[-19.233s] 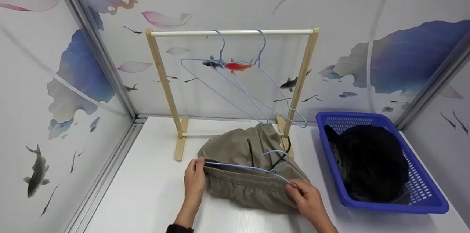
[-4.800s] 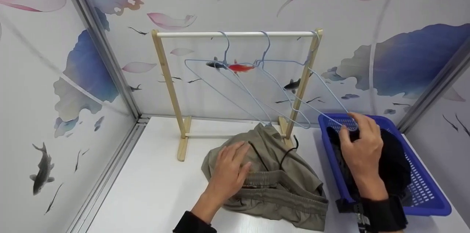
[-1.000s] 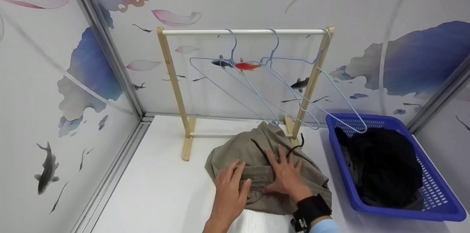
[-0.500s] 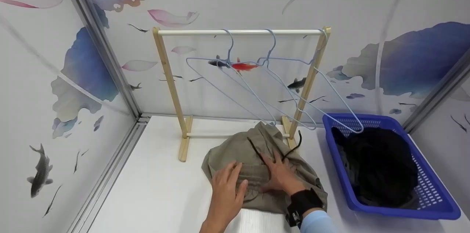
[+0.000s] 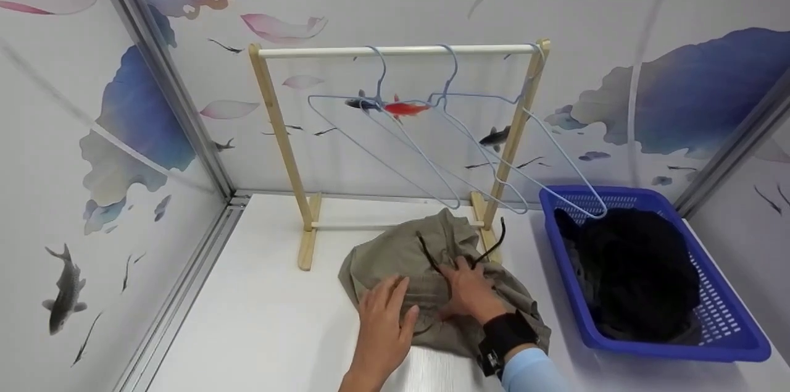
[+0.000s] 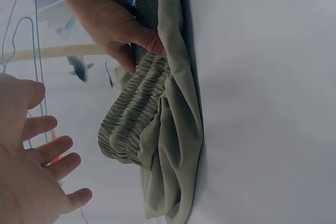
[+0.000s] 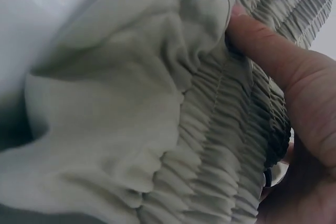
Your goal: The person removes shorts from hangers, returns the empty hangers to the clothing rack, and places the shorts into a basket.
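Olive-grey pants (image 5: 395, 250) with an elastic waistband (image 6: 139, 103) and black drawstring lie bunched on the table before the rack. Over the waistband, my right hand (image 5: 472, 293) has its thumb on the near side and fingers on the far side, pinching the cloth; the right wrist view shows the thumb (image 7: 273, 51) pressed against the gathered band. My left hand (image 5: 382, 324) hovers at the pants' left side, fingers extended and apart; in the left wrist view, a gap separates the left hand (image 6: 31, 156) from the cloth. Part of the waistband is hidden under the right hand in the head view.
A wooden rack (image 5: 278, 133) with a white rail (image 5: 407, 50) stands behind the pants. Several blue wire hangers (image 5: 382, 139) hang from it; the rightmost hanger (image 5: 565, 154) reaches over a blue basket (image 5: 663, 349) holding dark clothing (image 5: 636, 275). Printed panels enclose the table.
Long before, both hands held a hanger at the pants' waistband. Later that hanger hung at the rail's right end, my right hand on it. Since then, that hand has returned to the pants.
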The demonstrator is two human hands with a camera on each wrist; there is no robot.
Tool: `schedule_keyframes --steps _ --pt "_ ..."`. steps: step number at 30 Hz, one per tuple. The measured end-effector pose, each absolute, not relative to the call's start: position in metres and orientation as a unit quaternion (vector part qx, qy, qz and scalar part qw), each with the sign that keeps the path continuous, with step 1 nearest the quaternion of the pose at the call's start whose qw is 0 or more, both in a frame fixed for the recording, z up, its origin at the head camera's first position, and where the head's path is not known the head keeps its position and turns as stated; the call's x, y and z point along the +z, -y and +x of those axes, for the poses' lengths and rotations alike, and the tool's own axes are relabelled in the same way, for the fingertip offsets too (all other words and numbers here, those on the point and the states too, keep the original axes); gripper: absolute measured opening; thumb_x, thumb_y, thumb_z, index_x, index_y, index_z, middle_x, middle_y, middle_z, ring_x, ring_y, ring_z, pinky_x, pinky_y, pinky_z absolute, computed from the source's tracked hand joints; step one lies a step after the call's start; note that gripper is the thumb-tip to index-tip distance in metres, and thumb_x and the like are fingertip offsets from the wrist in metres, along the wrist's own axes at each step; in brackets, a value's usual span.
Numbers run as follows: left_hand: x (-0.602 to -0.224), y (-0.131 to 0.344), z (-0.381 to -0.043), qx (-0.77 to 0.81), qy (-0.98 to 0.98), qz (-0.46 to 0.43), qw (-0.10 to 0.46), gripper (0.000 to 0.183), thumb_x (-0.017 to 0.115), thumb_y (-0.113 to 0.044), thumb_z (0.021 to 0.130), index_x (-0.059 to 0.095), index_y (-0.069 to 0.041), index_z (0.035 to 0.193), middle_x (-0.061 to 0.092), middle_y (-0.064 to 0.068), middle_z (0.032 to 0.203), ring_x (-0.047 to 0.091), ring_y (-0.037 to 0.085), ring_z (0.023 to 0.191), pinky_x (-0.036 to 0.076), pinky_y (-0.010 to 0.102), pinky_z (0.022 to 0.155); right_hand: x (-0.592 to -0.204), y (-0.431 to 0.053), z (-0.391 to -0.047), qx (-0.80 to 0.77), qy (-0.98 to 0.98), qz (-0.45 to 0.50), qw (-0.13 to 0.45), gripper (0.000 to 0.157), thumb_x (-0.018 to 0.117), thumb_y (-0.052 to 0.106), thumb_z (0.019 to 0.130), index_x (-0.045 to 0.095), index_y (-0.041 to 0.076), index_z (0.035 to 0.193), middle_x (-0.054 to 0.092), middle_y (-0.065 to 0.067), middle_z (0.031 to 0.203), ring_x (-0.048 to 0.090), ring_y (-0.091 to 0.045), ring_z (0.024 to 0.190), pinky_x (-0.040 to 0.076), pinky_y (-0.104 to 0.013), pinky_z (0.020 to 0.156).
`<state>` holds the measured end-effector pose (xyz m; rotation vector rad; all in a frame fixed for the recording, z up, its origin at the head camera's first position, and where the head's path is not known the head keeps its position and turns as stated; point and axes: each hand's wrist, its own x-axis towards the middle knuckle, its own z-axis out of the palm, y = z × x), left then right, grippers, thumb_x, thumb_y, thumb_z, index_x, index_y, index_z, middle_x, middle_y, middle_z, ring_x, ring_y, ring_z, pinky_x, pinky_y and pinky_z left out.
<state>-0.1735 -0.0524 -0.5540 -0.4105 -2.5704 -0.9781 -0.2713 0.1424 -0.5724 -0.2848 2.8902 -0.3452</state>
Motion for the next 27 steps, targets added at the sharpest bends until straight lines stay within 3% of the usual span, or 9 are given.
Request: schedule_keyframes --steps 11,15,19,23,27 --pt "-0.553 0.040 -0.171 -0.343 0.905 -0.157 0.196 0.042 0.054 -0.030 0.109 0.062 -0.002 0.138 0.058 0.018 0.139 0.056 0.038 0.126 0.038 0.068 0.105 -0.567 -0.147 -0.264 -0.134 -0.978 -0.137 0.083 0.065 0.096 0.012 0.068 0.068 -0.005 0.125 0.060 -0.030 0.133 0.059 -0.046 0.121 0.047 -0.064 0.101" --pt "-0.552 0.039 -0.171 -0.345 0.902 -0.158 0.204 0.042 0.056 -0.030 0.108 0.061 -0.002 0.139 0.058 0.018 0.139 0.056 0.038 0.127 0.038 0.070 0.104 -0.563 -0.149 -0.260 -0.150 -0.976 -0.143 0.071 0.042 0.088 -0.004 0.069 0.073 -0.003 0.108 0.068 -0.024 0.110 0.064 -0.044 0.107 0.053 -0.059 0.093" --pt "-0.552 0.038 -0.171 -0.345 0.902 -0.157 0.209 0.042 0.058 -0.028 0.107 0.061 -0.002 0.139 0.058 0.018 0.140 0.055 0.038 0.129 0.039 0.070 0.103 -0.565 -0.154 -0.252 -0.178 -0.969 -0.169 0.036 0.023 0.078 -0.013 0.070 0.070 0.002 0.085 0.068 -0.017 0.086 0.067 -0.037 0.086 0.056 -0.049 0.076" --pt "-0.551 0.037 -0.171 -0.344 0.902 -0.159 0.206 0.041 0.062 -0.024 0.105 0.061 -0.003 0.139 0.058 0.017 0.140 0.054 0.036 0.130 0.040 0.064 0.104 -0.572 -0.167 -0.244 -0.202 -0.958 -0.204 -0.017 0.025 0.073 -0.012 0.068 0.059 0.008 0.071 0.063 -0.011 0.072 0.064 -0.030 0.072 0.052 -0.042 0.064" --pt "-0.550 0.036 -0.172 -0.339 0.903 -0.160 0.210 0.041 0.065 -0.020 0.102 0.061 -0.003 0.139 0.058 0.016 0.140 0.055 0.035 0.130 0.040 0.062 0.105 -0.578 -0.181 -0.240 -0.221 -0.949 -0.216 -0.055 0.028 0.074 -0.007 0.066 0.054 0.012 0.069 0.055 -0.003 0.069 0.056 -0.022 0.070 0.047 -0.038 0.061"
